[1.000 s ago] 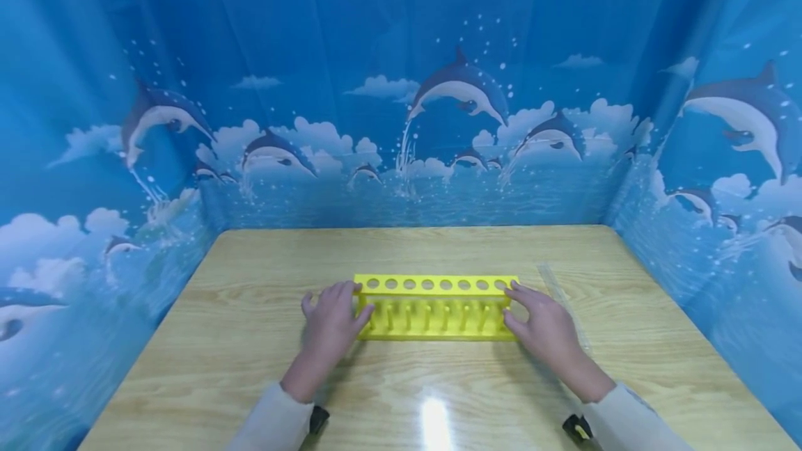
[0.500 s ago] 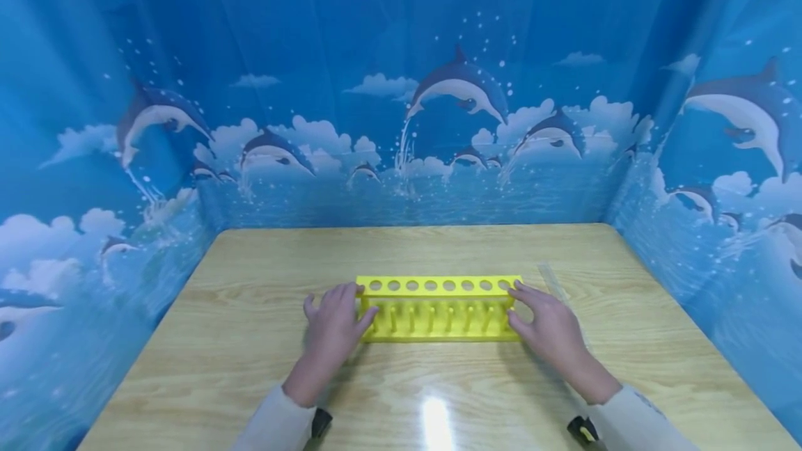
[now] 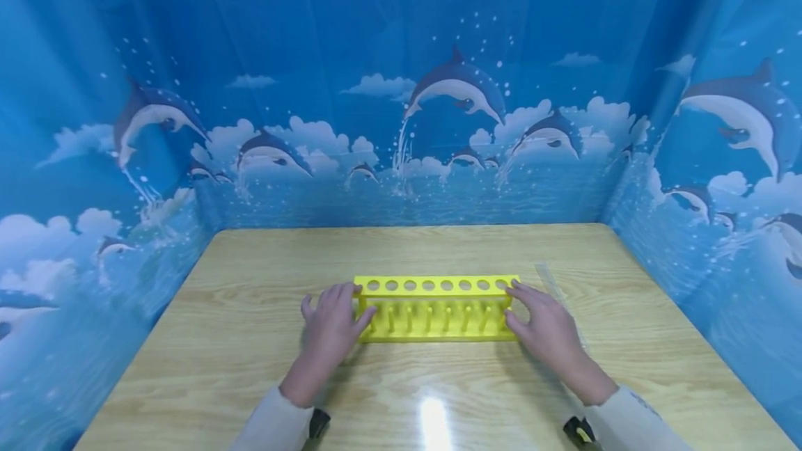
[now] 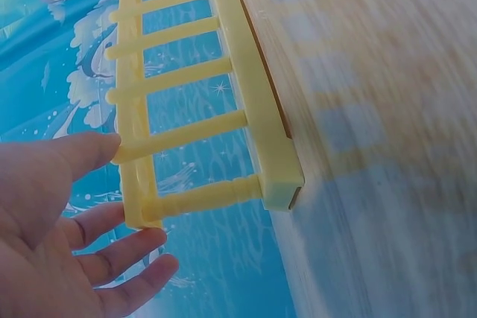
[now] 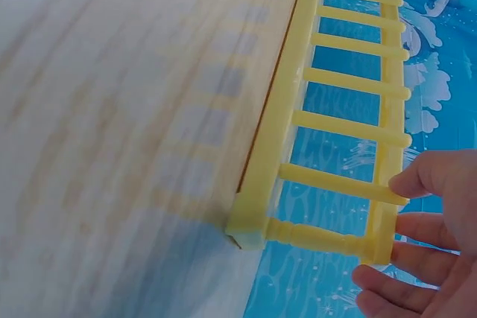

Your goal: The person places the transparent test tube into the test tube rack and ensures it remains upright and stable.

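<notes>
A yellow test tube rack [image 3: 437, 287] stands upright on the wooden table, a row of round holes along its top bar and a row of pegs rising from its base. My left hand [image 3: 332, 322] grips its left end, the thumb against a peg and the fingers at the end of the top bar. At the opposite end my right hand [image 3: 548, 329] holds it the same way. In the left wrist view, the left thumb [image 4: 97, 153] lies on a peg tip. The right wrist view shows the right thumb [image 5: 417, 176] on a peg as well.
A thin clear strip [image 3: 551, 282] lies slantwise on the table [image 3: 276, 263], just right of the rack and partly behind the right hand. Blue dolphin-print curtains [image 3: 301, 193] hang round the back and both sides of the table.
The rack and both hands have shifted very slightly to the right relative to the clear strip. The hold at both ends looks the same.
</notes>
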Motion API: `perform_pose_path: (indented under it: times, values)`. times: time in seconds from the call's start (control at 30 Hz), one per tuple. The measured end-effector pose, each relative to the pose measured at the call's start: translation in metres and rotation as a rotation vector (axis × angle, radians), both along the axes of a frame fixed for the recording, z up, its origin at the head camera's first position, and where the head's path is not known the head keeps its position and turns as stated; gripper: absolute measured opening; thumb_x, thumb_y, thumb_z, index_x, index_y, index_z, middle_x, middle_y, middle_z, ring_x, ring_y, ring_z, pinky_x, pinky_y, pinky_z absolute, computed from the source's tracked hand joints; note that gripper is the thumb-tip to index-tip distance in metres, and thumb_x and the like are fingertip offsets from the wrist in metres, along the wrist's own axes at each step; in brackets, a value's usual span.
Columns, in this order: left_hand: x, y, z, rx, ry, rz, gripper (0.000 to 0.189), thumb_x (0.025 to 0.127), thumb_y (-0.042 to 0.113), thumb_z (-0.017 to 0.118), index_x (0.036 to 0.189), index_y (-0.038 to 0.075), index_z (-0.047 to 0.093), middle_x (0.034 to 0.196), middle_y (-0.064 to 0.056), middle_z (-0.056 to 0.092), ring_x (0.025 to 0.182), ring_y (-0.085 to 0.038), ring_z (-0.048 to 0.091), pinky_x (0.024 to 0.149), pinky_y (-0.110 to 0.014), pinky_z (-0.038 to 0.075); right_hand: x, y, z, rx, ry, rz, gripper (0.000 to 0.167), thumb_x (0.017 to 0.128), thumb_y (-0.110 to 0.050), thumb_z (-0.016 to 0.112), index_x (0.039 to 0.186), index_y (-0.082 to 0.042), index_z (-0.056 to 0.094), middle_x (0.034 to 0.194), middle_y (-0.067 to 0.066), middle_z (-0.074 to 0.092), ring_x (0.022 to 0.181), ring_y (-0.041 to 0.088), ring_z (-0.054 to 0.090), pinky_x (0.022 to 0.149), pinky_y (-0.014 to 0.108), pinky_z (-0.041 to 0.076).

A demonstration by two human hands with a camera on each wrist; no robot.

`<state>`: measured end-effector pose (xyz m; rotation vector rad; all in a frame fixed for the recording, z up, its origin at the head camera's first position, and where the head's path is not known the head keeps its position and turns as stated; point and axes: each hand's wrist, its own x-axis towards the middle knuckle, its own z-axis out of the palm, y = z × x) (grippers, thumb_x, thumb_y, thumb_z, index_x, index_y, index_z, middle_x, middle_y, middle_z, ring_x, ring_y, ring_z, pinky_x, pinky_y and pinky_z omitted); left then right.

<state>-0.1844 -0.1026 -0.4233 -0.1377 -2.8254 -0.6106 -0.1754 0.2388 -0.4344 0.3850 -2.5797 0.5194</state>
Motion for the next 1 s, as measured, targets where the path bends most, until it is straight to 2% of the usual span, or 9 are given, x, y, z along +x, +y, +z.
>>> perform_pose_path:
  times: [0.07, 0.2, 0.33, 0.6, 0.67, 0.9, 1.0]
  values:
    - [0.0, -0.001, 0.0, 0.016, 0.0, -0.002, 0.044, 0.088, 0.04, 0.07, 0.118, 0.01, 0.061, 0.123, -0.013, 0.063, 0.119, -0.034, 0.054, 0.106, -0.07, 0.015, 0.0, 0.0, 0.001, 0.007, -0.023, 0.001, 0.037, 0.08, -0.015, 0.075, 0.116, -0.006, 0.069, 0.124, 0.018, 0.064, 0.11, 0.041, 0.061, 0.084, 0.055, 0.051]
    - [-0.001, -0.002, 0.0, 0.059, 0.001, -0.01, 0.039, 0.095, 0.041, 0.061, 0.117, 0.01, 0.063, 0.124, -0.013, 0.063, 0.12, -0.035, 0.054, 0.106, -0.07, 0.014, -0.001, 0.001, 0.005, 0.008, -0.078, 0.006, 0.036, 0.084, -0.017, 0.074, 0.117, -0.006, 0.067, 0.125, 0.019, 0.063, 0.114, 0.04, 0.059, 0.092, 0.057, 0.046]
    - [-0.002, -0.004, 0.001, 0.095, 0.001, -0.025, 0.037, 0.098, 0.041, 0.055, 0.116, 0.01, 0.064, 0.125, -0.012, 0.062, 0.121, -0.035, 0.052, 0.105, -0.069, 0.014, -0.002, 0.002, 0.009, -0.002, -0.114, 0.006, 0.033, 0.086, -0.018, 0.071, 0.116, -0.004, 0.067, 0.125, 0.019, 0.063, 0.115, 0.04, 0.057, 0.094, 0.058, 0.044]
    - [-0.005, -0.006, 0.001, 0.125, 0.0, -0.03, 0.029, 0.098, 0.036, 0.056, 0.115, 0.014, 0.064, 0.141, -0.008, 0.053, 0.127, -0.031, 0.05, 0.105, -0.071, 0.013, -0.003, 0.002, 0.012, -0.053, -0.166, -0.002, 0.028, 0.093, -0.02, 0.063, 0.115, -0.002, 0.066, 0.126, 0.02, 0.061, 0.118, 0.041, 0.054, 0.097, 0.058, 0.041]
    - [-0.007, -0.006, 0.001, 0.136, 0.005, -0.034, 0.026, 0.098, 0.034, 0.057, 0.113, 0.014, 0.065, 0.139, -0.008, 0.055, 0.127, -0.031, 0.051, 0.104, -0.072, 0.013, -0.005, 0.003, 0.012, -0.075, -0.173, -0.002, 0.03, 0.096, -0.023, 0.06, 0.117, -0.002, 0.065, 0.126, 0.021, 0.061, 0.118, 0.041, 0.054, 0.097, 0.058, 0.041]
    - [-0.01, -0.008, 0.002, 0.152, 0.014, -0.035, 0.04, 0.099, 0.03, 0.055, 0.134, 0.009, 0.056, 0.116, -0.005, 0.069, 0.124, -0.031, 0.053, 0.104, -0.07, 0.019, -0.01, 0.011, 0.013, -0.122, -0.189, -0.02, 0.042, 0.103, -0.033, 0.047, 0.126, 0.001, 0.059, 0.126, 0.023, 0.059, 0.115, 0.042, 0.055, 0.092, 0.059, 0.043]
    - [-0.013, -0.009, 0.001, 0.146, 0.032, -0.03, 0.039, 0.098, 0.028, 0.058, 0.132, 0.009, 0.058, 0.114, -0.005, 0.07, 0.12, -0.032, 0.056, 0.104, -0.068, 0.021, -0.012, 0.016, 0.014, -0.124, -0.201, -0.046, 0.045, 0.103, -0.034, 0.047, 0.129, 0.001, 0.056, 0.129, 0.024, 0.057, 0.114, 0.042, 0.055, 0.09, 0.058, 0.044]
